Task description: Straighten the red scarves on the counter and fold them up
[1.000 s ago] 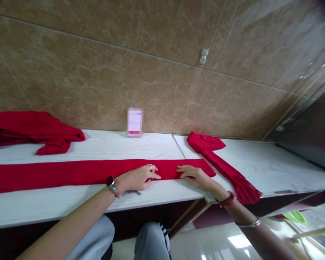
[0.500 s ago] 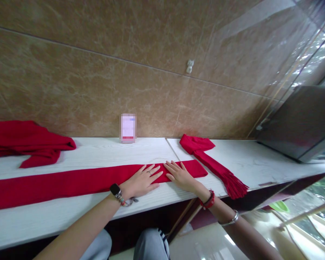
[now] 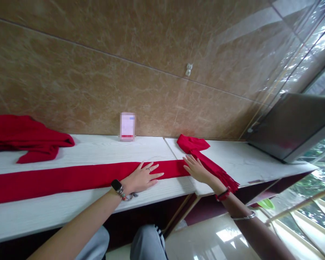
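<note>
A long red scarf point(image 3: 70, 177) lies flat along the white table point(image 3: 56, 209), folded back at its right end with a fringed tail point(image 3: 219, 173) running toward the front edge. My left hand point(image 3: 142, 177) presses flat on the scarf, fingers spread, a watch on the wrist. Further right, my right hand point(image 3: 197, 169) lies open on the scarf's fold, fingers stretched out, with bracelets on that wrist.
A heap of red cloth point(image 3: 27, 139) sits at the back left. A small pink card point(image 3: 128, 126) stands against the brown tiled wall point(image 3: 151, 72). A dark slanted panel point(image 3: 289, 126) rests at the right end. My knees show below the table edge.
My right hand has slid to the right along the scarf, away from my left hand, which stays pressed in place. The view has shifted slightly.
</note>
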The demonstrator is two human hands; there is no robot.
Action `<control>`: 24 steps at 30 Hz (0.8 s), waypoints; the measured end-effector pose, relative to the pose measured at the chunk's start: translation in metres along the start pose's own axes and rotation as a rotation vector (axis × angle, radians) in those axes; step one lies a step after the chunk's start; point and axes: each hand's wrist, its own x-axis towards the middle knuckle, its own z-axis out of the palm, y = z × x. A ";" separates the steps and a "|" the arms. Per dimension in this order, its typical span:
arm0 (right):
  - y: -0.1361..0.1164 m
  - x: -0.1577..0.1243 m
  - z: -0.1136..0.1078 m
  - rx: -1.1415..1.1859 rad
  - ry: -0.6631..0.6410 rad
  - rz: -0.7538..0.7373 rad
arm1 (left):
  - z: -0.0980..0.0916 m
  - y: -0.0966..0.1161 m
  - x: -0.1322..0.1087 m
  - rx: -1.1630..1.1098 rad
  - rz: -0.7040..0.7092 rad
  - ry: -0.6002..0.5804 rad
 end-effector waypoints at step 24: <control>-0.068 0.131 0.008 0.382 -0.011 -0.334 | -0.015 -0.079 -0.029 0.140 -0.195 -0.096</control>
